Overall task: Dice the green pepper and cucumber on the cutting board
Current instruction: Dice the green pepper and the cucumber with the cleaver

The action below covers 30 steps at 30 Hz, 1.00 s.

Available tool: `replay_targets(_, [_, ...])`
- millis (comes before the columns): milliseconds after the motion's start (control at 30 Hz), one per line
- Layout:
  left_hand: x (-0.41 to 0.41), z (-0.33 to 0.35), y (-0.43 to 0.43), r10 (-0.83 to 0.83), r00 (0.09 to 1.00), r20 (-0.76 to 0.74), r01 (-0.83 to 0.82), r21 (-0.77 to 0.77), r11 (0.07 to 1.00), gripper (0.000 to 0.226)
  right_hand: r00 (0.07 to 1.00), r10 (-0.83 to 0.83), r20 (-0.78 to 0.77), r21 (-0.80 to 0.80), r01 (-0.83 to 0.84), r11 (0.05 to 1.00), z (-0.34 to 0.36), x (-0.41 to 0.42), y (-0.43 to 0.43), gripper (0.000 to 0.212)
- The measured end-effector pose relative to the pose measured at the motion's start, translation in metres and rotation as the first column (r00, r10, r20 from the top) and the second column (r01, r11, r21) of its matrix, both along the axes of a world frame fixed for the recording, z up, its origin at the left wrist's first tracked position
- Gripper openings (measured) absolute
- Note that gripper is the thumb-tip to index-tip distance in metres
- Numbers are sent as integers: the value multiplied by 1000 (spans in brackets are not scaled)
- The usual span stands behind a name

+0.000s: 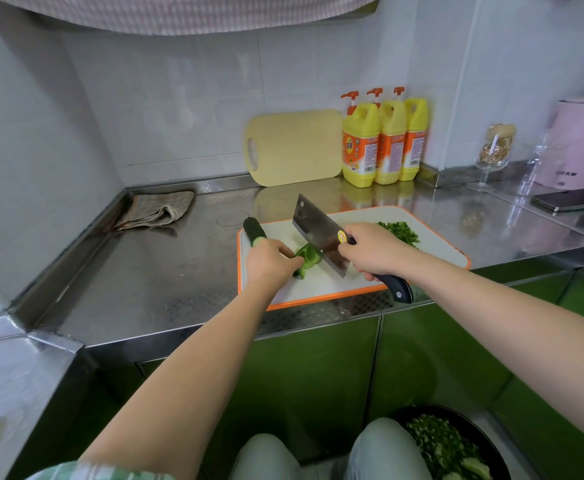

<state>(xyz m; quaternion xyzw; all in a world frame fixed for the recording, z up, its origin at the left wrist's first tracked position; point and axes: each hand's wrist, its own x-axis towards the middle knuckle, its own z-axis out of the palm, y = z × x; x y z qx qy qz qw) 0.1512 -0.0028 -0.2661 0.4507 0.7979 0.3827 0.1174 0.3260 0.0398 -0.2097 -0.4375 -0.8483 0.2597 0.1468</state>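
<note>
A white cutting board with an orange rim [432,252] lies on the steel counter. My left hand [268,259] holds a piece of green pepper [306,256] down on the board with curled fingers. My right hand [373,251] grips the dark handle of a cleaver [318,233], whose blade edge rests against the pepper piece. A dark green cucumber [254,232] lies at the board's far left corner, just behind my left hand. A pile of diced green pepper [401,232] sits at the board's far right side.
A folded cloth [155,211] lies at the counter's back left. A yellow board [294,147] leans on the wall beside three yellow detergent bottles [384,147]. A glass [493,155], a phone [570,200] and a pink appliance [581,140] stand right. A bin of green scraps [449,445] sits below.
</note>
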Motion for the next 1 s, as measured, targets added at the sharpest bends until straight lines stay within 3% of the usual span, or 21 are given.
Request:
replay_targets(300, [8,0,7,-35,968,-247,50,55,997,8,991,28,132,-32,-24,999,28,4,-8,13])
replay_targets(767, [8,-7,12,-87,887,-454,131,67,989,11,924,7,383,-24,3,1000,47,-7,-18,16])
replay_targets(1000, [6,-10,14,-91,861,-500,138,59,989,11,902,29,430,-80,6,997,35,-28,-16,21])
